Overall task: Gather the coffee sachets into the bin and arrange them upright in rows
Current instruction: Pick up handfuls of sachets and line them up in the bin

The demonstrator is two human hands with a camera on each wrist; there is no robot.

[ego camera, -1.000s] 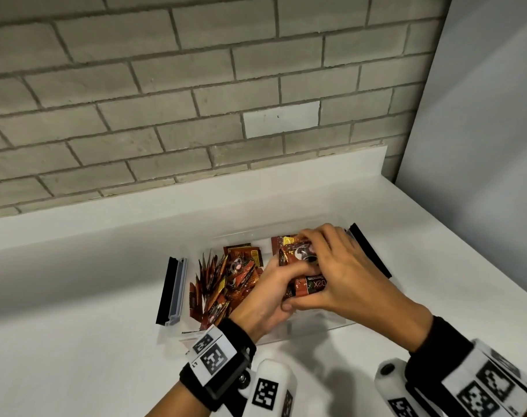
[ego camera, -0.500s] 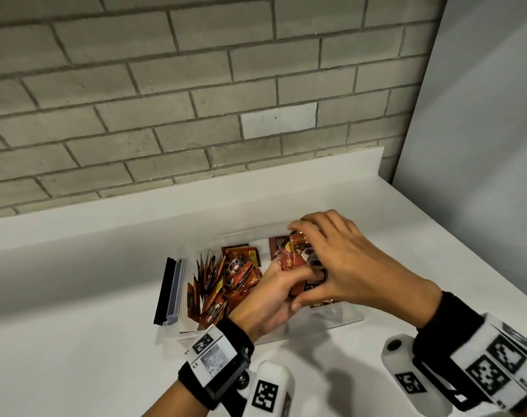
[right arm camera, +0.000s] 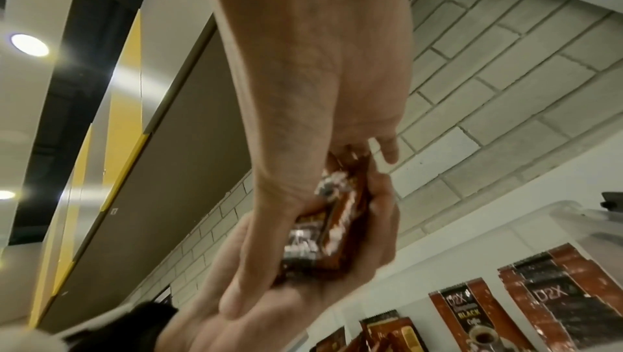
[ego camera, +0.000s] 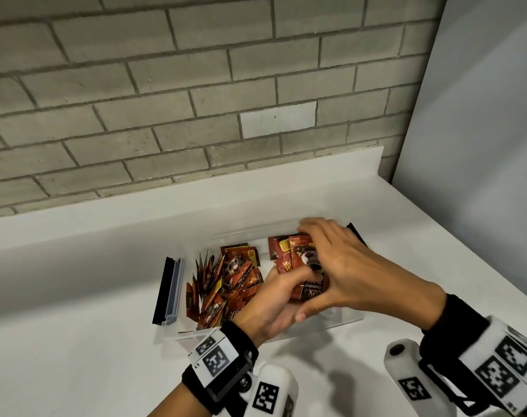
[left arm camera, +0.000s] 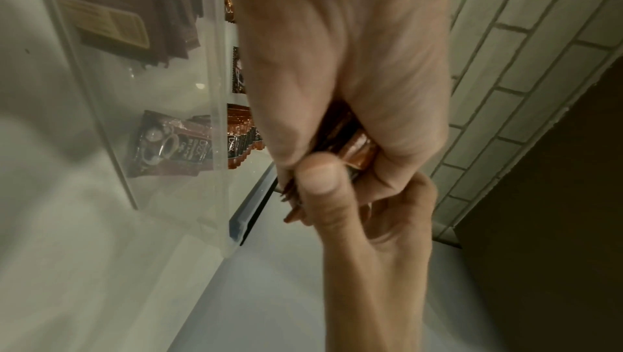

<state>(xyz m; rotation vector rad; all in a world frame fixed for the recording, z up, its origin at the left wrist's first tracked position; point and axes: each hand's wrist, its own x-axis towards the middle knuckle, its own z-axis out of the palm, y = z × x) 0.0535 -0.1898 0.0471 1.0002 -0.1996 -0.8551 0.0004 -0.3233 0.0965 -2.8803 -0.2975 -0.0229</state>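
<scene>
A clear plastic bin (ego camera: 351, 317) stands on the white counter. Several red-brown coffee sachets (ego camera: 215, 284) lean upright at its left end, and others (ego camera: 241, 254) lie loose behind them. Over the bin's right half, both hands grip one stack of sachets (ego camera: 307, 291). My left hand (ego camera: 287, 285) holds it from the near left, thumb across the front. My right hand (ego camera: 305, 273) spans it, fingers over the top edge and thumb below. The stack (left arm camera: 357, 149) shows between palm and thumb in the left wrist view. The right wrist view shows the stack (right arm camera: 323, 232) clamped between both hands.
Black latch handles sit at the bin's left end (ego camera: 165, 291) and right end (ego camera: 357, 234). A brick wall (ego camera: 196, 115) rises behind the counter's raised back edge, and a grey panel (ego camera: 482, 145) closes the right side. More sachets (right arm camera: 472, 312) lie flat on the bin floor.
The stack has stayed between both hands over the bin's right half. My right fingers have shifted from covering its front up onto its far top edge.
</scene>
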